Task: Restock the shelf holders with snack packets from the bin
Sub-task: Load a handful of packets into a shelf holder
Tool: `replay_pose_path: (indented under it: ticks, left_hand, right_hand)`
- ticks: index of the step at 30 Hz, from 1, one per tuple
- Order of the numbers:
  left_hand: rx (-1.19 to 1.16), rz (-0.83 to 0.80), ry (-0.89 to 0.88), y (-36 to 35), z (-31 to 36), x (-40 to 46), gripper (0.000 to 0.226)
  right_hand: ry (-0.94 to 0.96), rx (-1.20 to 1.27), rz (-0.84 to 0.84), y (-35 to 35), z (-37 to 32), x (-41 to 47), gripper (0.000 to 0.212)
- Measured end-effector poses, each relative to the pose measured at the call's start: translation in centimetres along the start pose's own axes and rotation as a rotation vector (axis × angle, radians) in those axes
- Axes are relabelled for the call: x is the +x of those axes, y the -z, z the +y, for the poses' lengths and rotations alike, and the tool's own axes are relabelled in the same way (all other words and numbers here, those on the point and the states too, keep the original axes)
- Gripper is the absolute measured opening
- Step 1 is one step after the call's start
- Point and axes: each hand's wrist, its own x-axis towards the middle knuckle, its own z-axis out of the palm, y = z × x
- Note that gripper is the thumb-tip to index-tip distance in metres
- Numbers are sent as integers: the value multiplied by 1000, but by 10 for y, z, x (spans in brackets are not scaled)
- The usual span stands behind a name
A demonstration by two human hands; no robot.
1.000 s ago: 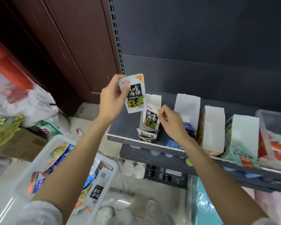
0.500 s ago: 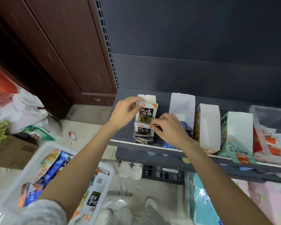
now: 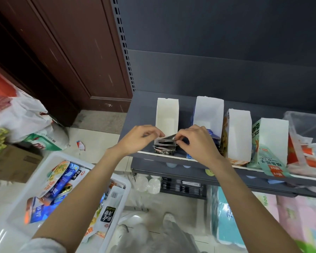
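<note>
Pinching from both sides, your left hand (image 3: 140,138) and right hand (image 3: 195,141) meet over the front of the leftmost holder (image 3: 167,114) on the shelf (image 3: 135,114). Your fingertips close on the top edges of the packets (image 3: 165,144) stacked at the near end of that holder: the left hand grips their left corner, the right hand their right corner, so both hands are clamped on the same small stack. The packets lean back, tops tilted toward the far wall, with a dark-printed one showing at the shelf's front lip.

Right of this holder stand three more white holders in a row, then a clear tub (image 3: 306,136) holding red and white packs at the far right. Blue packets (image 3: 212,135) peek from the second holder just behind your right hand.

Near left, on the floor, the white bin (image 3: 123,194) sits under your left forearm, with mixed snack packets in it, blue, yellow and white ones among them. A white plastic bag (image 3: 22,114) and a cardboard box (image 3: 13,161) lie farther left.
</note>
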Motion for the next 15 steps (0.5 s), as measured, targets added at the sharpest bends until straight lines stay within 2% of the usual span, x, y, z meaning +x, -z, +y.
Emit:
replay_pose_path:
  ticks: [6, 8, 12, 14, 15]
  left_hand:
    - [-24, 103, 9, -5, 3, -7, 24]
    - [30, 254, -21, -3, 6, -14, 23]
    - [47, 722, -152, 1, 5, -54, 20]
    - [71, 870, -186, 0, -3, -88, 16]
    - [99, 903, -177, 0, -11, -107, 14]
  right_hand:
    - [-12, -13, 59, 9, -6, -12, 18]
    - [-15, 15, 158, 16, -12, -17, 17]
    - [27, 214, 394, 20, -51, -30, 25]
    - [112, 337, 418, 3, -81, -38, 23]
    - [145, 390, 369, -10, -95, -42, 21]
